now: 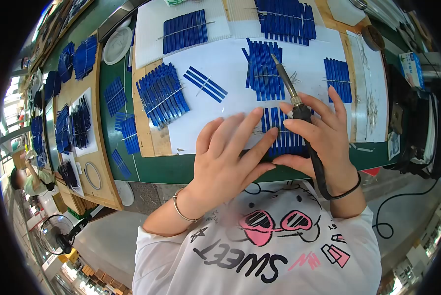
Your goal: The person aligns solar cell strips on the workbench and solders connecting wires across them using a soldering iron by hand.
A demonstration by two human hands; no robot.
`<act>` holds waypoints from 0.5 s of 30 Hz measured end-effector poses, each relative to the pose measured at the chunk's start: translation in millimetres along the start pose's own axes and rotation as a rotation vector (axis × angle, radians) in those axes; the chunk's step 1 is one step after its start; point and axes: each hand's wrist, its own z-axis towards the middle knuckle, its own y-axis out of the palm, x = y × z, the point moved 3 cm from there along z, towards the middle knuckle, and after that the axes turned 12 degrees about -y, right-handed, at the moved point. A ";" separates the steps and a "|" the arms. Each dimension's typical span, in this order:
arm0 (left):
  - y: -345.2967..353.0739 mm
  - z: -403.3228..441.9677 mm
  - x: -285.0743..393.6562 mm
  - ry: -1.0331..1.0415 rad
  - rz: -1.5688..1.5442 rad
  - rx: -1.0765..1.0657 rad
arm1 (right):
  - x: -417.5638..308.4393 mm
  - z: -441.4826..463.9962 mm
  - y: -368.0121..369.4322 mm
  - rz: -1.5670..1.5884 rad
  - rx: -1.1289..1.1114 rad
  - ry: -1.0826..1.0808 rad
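A soldering iron (302, 112) rests in my right hand (331, 145), its tip pointing up and away over the white sheet. My right fingers are closed around the dark handle, and the thumb reaches toward a row of narrow blue strips, apparently solar cell strips (285, 142), at the near edge of the board. My left hand (218, 164) is spread, with a fingertip at the left side of this row; I cannot tell if it presses down. Beyond the row lies a pile of blue strips (264, 69), with thin silvery wires (295, 77) beside the iron.
A joined blue panel (162, 96) and a small group of strips (205, 83) lie left on the white sheet (220, 59). Further panels (185, 32) sit at the back. A brown tape roll (372, 38) stands back right. Another person (31, 179) is at far left.
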 end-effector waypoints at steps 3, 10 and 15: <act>1.4 -1.5 2.1 -0.040 0.011 0.012 | -1.6 -2.4 1.4 -0.033 0.010 -0.010; 6.2 -3.3 3.1 -0.044 0.007 0.068 | 0.2 0.1 -0.8 0.001 0.042 0.020; 5.5 -1.3 4.1 -0.012 0.028 0.083 | 0.6 0.2 -1.4 0.024 0.027 0.018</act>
